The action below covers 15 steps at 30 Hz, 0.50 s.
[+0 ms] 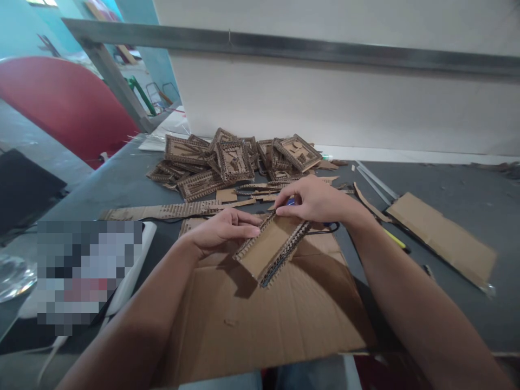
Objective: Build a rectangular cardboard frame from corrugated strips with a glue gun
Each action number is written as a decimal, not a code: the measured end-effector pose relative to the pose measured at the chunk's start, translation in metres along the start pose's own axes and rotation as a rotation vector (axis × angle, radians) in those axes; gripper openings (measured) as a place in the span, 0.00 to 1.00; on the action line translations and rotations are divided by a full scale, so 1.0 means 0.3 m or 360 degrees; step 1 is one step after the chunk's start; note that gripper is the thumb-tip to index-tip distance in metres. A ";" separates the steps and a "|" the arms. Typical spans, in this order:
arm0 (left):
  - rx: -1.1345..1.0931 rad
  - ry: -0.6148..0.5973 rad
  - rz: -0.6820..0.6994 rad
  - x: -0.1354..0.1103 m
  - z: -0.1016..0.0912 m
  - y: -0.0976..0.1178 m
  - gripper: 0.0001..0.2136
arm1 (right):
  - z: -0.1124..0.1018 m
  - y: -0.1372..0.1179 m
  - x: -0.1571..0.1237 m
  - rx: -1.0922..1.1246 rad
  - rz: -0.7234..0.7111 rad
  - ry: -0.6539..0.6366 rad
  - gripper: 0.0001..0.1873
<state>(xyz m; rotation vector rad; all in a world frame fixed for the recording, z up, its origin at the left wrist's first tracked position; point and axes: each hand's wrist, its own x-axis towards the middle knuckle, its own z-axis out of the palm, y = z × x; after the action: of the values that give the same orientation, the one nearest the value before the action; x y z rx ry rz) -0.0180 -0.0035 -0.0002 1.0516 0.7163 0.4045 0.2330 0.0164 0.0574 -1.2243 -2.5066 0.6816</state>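
Between my hands is a rectangular cardboard piece (273,244), tilted above a large cardboard sheet (260,330). Strips of corrugated cardboard edge its long sides. My left hand (227,230) holds it by the left edge, thumb on top and fingers partly hidden beneath. At the far end, my right hand (306,200) pinches the rim between thumb and fingers. A blue object, mostly hidden, lies behind my right hand, with a black cord (325,229) near it.
Several corrugated cardboard frames (233,161) are piled at the back. Cardboard strips (162,211) lie in front of them. On the right are a flat cardboard piece (442,238) and a yellow cutter-like tool (394,238). A white-edged device (136,265) with a blurred screen sits left.
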 end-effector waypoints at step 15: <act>0.0425 -0.0371 -0.0207 -0.036 -0.006 0.009 0.17 | -0.052 -0.029 -0.023 -0.0019 0.0131 0.0201 0.14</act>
<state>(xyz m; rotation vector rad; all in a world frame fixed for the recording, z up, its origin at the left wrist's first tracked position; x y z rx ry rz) -0.0269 -0.0079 0.0053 1.2718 0.6357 0.0717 0.2381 0.0107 0.0749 -1.3377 -2.3722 0.5899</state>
